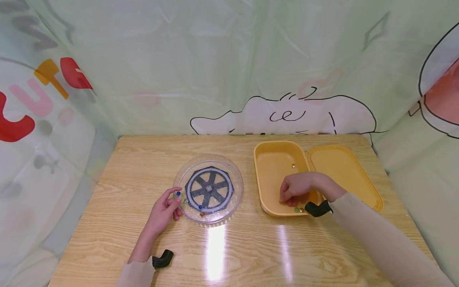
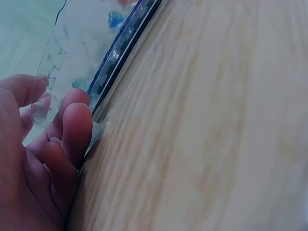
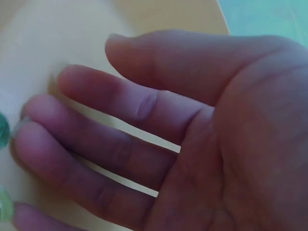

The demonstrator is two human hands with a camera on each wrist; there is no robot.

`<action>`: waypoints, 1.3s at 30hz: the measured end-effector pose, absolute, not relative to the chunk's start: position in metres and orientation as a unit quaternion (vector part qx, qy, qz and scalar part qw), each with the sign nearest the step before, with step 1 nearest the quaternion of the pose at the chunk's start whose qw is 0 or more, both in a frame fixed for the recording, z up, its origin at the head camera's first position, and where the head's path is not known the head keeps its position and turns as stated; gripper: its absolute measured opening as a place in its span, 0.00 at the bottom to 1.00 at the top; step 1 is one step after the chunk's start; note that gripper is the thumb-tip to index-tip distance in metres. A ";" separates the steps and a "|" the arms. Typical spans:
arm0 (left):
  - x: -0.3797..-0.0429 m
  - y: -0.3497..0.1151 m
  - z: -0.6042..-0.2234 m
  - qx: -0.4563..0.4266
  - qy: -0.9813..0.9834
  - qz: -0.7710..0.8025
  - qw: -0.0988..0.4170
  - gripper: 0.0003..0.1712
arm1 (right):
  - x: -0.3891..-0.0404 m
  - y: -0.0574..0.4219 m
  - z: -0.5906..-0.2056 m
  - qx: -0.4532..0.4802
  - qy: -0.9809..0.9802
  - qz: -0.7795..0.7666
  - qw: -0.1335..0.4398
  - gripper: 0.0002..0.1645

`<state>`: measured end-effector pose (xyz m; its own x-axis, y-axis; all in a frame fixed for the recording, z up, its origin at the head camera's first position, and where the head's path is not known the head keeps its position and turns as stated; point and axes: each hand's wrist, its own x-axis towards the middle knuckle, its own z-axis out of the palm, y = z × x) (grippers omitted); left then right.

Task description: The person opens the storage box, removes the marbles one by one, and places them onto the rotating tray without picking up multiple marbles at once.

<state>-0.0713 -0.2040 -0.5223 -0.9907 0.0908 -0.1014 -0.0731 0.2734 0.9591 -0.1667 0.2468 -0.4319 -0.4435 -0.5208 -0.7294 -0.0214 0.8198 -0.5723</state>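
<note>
My left hand (image 1: 163,211) grips the near-left rim of a clear round dish (image 1: 236,171), its fingers bent at the edge. Inside the dish, a blue marble (image 1: 178,193) lies close to the fingertips, with a green marble (image 1: 185,201), another blue marble (image 1: 200,207) and a reddish marble (image 1: 202,214) nearby. My right hand (image 1: 299,186) reaches down into a yellow plastic box (image 1: 256,175), fingers loosely bent at its floor. In the right wrist view no marble shows between thumb and fingers. A green marble (image 3: 4,131) sits right beside the fingertips.
An amber marble (image 1: 293,166) lies farther back in the box; a green marble (image 1: 297,209) and another amber one sit at its near wall. The yellow lid (image 1: 337,171) lies to the right. A dark six-spoked wheel shape (image 1: 209,188) shows in the dish. Printed curtains (image 1: 215,71) surround the wooden table.
</note>
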 end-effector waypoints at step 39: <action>-0.064 -0.193 -0.487 -0.007 0.801 0.593 0.083 0.20 | -0.169 0.218 -0.440 -0.235 0.808 -0.293 0.454 0.13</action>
<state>-0.0644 -0.1926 -0.4866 -0.9860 0.0875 -0.1421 -0.1106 0.2956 0.9489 -0.1686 0.2183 -0.4401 -0.4773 -0.6456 -0.5962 -0.1137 0.7181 -0.6866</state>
